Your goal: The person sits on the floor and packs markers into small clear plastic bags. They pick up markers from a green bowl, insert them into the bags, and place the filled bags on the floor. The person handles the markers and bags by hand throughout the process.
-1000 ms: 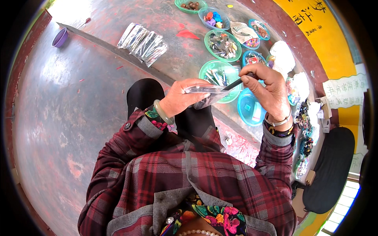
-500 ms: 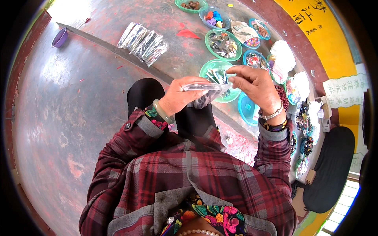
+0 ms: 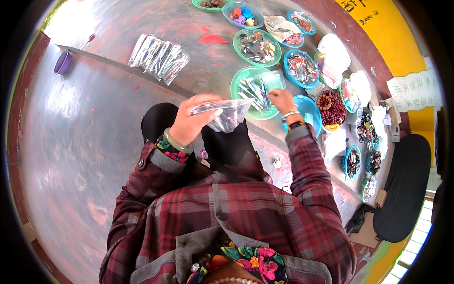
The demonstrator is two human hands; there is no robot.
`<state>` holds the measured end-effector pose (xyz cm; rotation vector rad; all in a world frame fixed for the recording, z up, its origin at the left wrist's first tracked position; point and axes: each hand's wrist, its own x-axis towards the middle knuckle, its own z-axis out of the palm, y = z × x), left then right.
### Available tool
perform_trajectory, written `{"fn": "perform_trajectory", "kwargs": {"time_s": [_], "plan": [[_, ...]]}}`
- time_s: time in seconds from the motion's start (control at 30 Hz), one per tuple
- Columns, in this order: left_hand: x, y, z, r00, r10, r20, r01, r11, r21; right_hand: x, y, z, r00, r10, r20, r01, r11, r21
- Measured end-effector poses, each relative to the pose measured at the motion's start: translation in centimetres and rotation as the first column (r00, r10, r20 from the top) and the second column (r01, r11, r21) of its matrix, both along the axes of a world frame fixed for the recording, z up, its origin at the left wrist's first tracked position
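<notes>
My left hand (image 3: pixel 188 122) pinches a clear plastic bag (image 3: pixel 231 116) by its upper edge, above my knees. Something dark and shiny shows inside it, too blurred to name. My right hand (image 3: pixel 282 101) reaches out over the right side of a green plastic basin (image 3: pixel 234 81). Its fingers are bent together beside a slim blue stick-like piece (image 3: pixel 264 90); whether they grip it is hard to see. Several slender white and dark pen-like pieces (image 3: pixel 249 93) lie in that basin. Right beside my wrist sits a blue basin (image 3: pixel 316 110) with a pale thing in it.
Several filled bags (image 3: pixel 158 57) lie in a row on the raised floor ahead. More basins stand beyond and to the right, including a green one of mixed small items (image 3: pixel 257 47) and a heap of dark red beads (image 3: pixel 335 111). A purple basin (image 3: pixel 62 62) stands far left.
My right hand has left the bag's opening and moved out to the green basin. The bag, still in my left hand, has shifted slightly left and hangs wider.
</notes>
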<state>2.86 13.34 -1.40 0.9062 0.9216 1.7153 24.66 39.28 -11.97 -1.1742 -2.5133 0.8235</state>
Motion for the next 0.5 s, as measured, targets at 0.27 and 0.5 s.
{"fn": "perform_trajectory", "kwargs": {"time_s": [0.27,0.5], "plan": [[0.0,-0.3,0.3,0.998,-0.059,0.017,0.06,0.998,-0.016,-1.9,-2.0,-11.0,0.921,-0.116,0.373,0.101,0.993,0.061],[-0.1,-0.2,0.2,0.997,-0.056,0.049,0.056,0.998,0.004,-4.0,-2.9,-11.6,0.828,-0.19,0.528,0.112,0.978,0.176]]}}
